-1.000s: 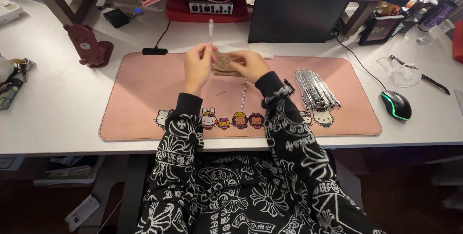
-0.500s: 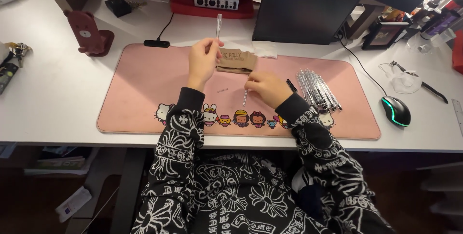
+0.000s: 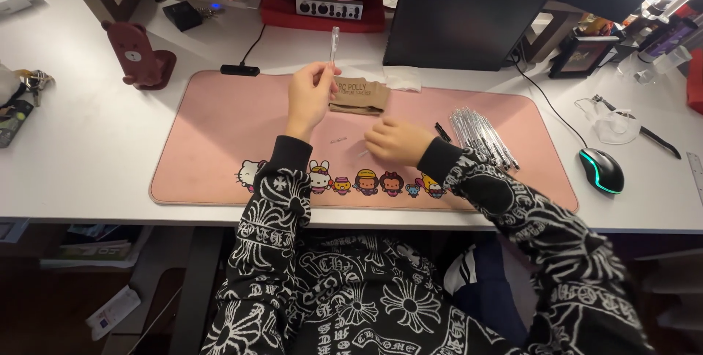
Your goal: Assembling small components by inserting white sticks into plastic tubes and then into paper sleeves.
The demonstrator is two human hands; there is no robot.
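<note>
On the pink desk mat (image 3: 220, 143), the left hand (image 3: 309, 95) is raised above the surface, fingers pinched shut on a clear pen barrel (image 3: 334, 44) that stands nearly upright, tip pointing away from the person. Half a second ago this hand held the barrel in much the same pose; it has changed little. The right hand (image 3: 392, 141) has dropped lower and nearer the body than a second ago, when both hands met at the brown paper packet (image 3: 359, 96); now it rests on the mat, fingers curled down over a small pale part (image 3: 364, 153), and whether it grips it, cannot tell. A second small part (image 3: 337, 137) lies loose on the mat between the hands. The packet lies flat just beyond the right hand, no longer touched. Right of that, a bundle of clear pen barrels (image 3: 483, 135) lies in a fanned row on the mat. Surface: white desk (image 3: 88, 150), brown bear-shaped stand (image 3: 139, 56) at left, dark monitor (image 3: 461, 25) behind the mat, lit mouse (image 3: 602, 170) at right.
</note>
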